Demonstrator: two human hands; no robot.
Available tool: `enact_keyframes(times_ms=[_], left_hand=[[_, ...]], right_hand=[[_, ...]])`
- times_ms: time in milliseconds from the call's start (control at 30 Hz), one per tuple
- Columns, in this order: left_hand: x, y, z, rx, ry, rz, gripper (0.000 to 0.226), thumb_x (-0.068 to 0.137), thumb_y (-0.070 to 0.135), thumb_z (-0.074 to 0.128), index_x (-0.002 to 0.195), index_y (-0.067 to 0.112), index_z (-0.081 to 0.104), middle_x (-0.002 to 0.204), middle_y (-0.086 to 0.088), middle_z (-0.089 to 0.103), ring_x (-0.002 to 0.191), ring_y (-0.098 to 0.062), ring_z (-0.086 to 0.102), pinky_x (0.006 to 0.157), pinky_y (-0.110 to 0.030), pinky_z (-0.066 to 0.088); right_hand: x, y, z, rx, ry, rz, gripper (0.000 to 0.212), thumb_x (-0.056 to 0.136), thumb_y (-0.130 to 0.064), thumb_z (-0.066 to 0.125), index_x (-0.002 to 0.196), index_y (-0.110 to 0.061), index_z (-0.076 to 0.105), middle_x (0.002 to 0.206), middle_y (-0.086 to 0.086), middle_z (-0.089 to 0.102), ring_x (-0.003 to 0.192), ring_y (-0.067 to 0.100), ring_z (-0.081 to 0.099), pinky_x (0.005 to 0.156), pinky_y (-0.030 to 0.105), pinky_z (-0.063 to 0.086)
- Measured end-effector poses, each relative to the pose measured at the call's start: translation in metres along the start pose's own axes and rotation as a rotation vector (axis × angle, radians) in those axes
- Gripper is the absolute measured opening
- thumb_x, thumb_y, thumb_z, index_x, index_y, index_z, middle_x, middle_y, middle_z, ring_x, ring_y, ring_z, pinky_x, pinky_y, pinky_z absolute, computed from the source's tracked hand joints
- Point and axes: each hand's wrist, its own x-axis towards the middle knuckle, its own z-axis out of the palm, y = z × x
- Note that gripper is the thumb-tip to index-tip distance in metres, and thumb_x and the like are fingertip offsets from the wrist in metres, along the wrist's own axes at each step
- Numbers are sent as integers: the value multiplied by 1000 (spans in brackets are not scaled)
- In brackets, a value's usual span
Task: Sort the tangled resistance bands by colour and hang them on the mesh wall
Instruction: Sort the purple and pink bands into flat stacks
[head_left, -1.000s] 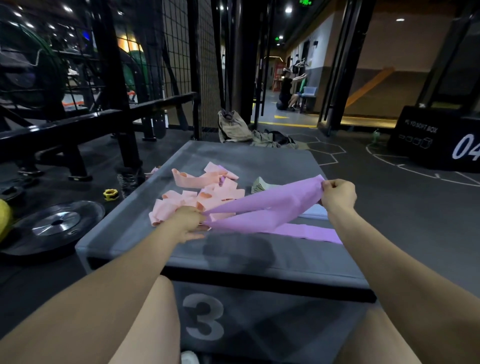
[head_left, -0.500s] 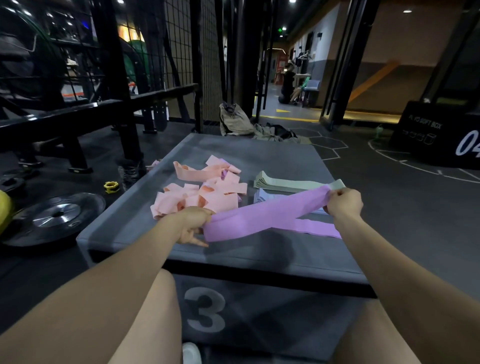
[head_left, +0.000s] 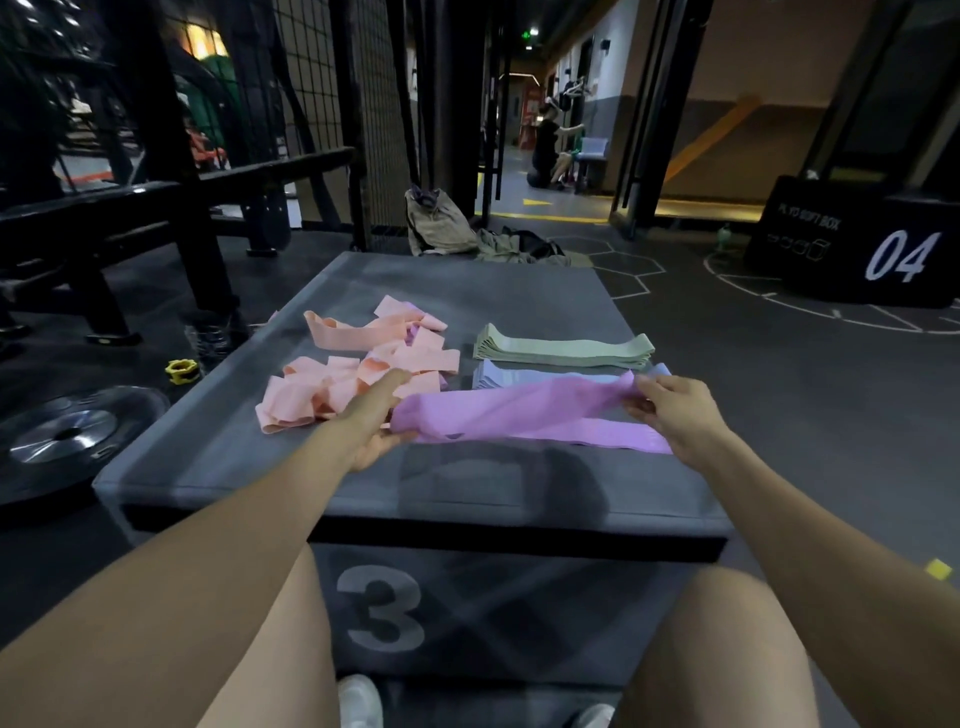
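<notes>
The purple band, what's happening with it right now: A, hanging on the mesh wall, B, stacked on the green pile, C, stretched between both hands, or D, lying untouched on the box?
C: the purple band spans from the left hand to the right hand, just above the grey box.

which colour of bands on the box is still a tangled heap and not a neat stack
The peach-pink fabric bands, heaped loose and crossed on the grey box's left side. The pale green bands and light blue bands lie in flat stacks.
</notes>
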Motion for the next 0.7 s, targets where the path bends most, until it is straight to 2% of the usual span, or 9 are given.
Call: enact_keyframes(times_ms=[67,133,200,233,333,433,500,567,700], left_hand=[[7,-4,5,34,49,72,17,97,20,41,95,14,57,93,-8,63,81,-19,58,71,-31,54],[13,-12,6,149,75,118,12,94,5,45,95,7,57,84,-9,59,76,-17,54,63,-23,53],[17,-22,3,398,17,162,14,86,-3,54,80,3,65,74,-6,60,73,-16,52,60,-18,48],[18,-28,0,529,-9,183,12,84,-4,57,80,1,67,71,-4,61,73,-15,52,61,-17,46],[20,-42,-5,786,-16,258,23,80,-12,58,100,-2,66,91,-8,60,85,-17,51,64,-17,42],[26,-52,-12,801,76,266,36,77,-14,60,110,1,59,98,-9,60,80,-17,51,60,-20,42],[29,-57,-15,812,113,267,41,77,-9,65,114,3,54,83,-2,56,75,-17,50,59,-20,40],[32,-60,-17,831,131,279,41,76,-3,70,114,0,53,77,0,53,79,-20,51,67,-25,41],[32,-59,-13,844,153,264,41,77,10,74,112,3,53,92,-8,56,85,-21,52,75,-24,37]], right_hand=[[0,4,-7,53,-21,7,35,95,-17,52,66,0,62,70,10,61,63,16,57,70,25,53],[0,14,-15,-79,-36,-20,34,91,-17,58,62,0,61,61,7,57,57,15,51,66,31,47],[-3,26,-20,-300,-86,-69,20,83,-4,65,64,-4,61,59,4,54,59,15,47,60,27,43],[-4,32,-21,-389,-101,-80,15,80,2,65,68,-6,62,63,4,56,62,17,47,57,22,42],[-6,49,-24,-539,-62,-75,20,77,9,64,94,-2,65,82,8,57,75,21,50,53,17,40],[-5,64,-27,-551,-37,-17,30,77,7,65,106,2,60,80,5,55,81,21,51,57,20,41],[-5,71,-28,-587,-13,15,31,77,5,68,106,3,60,81,7,56,80,21,51,64,25,40],[-4,77,-29,-615,4,17,31,76,3,71,106,5,60,86,10,56,80,21,52,70,26,39],[0,79,-31,-629,11,6,33,77,-8,74,106,5,62,88,11,59,85,21,55,80,28,42]])
